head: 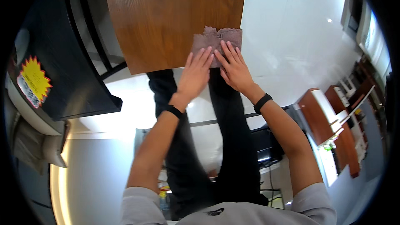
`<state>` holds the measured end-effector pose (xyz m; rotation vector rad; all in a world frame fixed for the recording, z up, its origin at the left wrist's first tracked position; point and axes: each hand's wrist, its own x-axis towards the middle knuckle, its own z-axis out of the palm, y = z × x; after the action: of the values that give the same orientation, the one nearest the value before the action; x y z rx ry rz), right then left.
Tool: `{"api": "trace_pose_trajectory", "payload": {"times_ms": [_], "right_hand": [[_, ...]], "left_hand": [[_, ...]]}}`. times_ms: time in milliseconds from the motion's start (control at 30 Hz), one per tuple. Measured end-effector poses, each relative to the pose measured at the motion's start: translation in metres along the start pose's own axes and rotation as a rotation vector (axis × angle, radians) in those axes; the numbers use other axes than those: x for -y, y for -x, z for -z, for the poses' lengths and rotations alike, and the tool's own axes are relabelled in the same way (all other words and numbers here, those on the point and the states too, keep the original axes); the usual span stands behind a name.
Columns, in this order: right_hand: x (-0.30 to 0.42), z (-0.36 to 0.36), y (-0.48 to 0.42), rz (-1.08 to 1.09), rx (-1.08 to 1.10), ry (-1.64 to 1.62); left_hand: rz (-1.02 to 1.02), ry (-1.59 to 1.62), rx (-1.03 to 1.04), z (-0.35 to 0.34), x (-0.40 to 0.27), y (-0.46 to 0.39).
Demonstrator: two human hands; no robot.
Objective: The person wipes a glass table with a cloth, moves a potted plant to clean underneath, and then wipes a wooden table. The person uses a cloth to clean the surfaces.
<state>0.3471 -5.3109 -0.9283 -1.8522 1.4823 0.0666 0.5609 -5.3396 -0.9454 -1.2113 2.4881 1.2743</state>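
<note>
A mauve cloth [231, 35] with a wavy edge lies partly folded on the near right corner of a brown wood-grain tabletop [162, 22]. My left hand [197, 73] rests with its fingertips on the left part of the cloth, palm down. On the right part of the cloth lies my right hand [234, 68], palm down with its fingers spread. Neither hand grips the cloth. Both wrists wear black bands, and the fingers of the two hands almost meet.
To the left stands a black table [81, 78] bearing a yellow starburst sticker [34, 78]. A grey cushion [29, 143] lies at the far left. Shiny white floor tiles [281, 37] stretch to the right, towards brown-and-white furniture [318, 115]. A cable [271, 178] hangs at lower right.
</note>
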Motion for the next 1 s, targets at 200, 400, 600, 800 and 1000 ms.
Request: {"api": "trace_pose_trajectory", "payload": {"times_ms": [200,400,600,800,1000], "right_hand": [[0.014,0.039,-0.085,0.245,0.132,0.236],[0.09,0.021,-0.215,0.481,-0.007,0.383],[0.158,-0.033,-0.25,0.377,-0.217,0.264],[0.194,-0.075,-0.193,0.18,-0.102,0.159],[0.22,-0.107,-0.12,0.068,0.034,0.061]], "left_hand": [[0.024,-0.042,-0.146,0.037,0.059,0.006],[0.33,-0.003,-0.462,0.085,0.129,0.034],[0.4,0.173,-0.663,0.098,0.164,0.047],[0.452,0.334,-0.573,0.073,0.153,0.092],[0.349,0.336,-0.318,0.046,0.145,0.174]]}}
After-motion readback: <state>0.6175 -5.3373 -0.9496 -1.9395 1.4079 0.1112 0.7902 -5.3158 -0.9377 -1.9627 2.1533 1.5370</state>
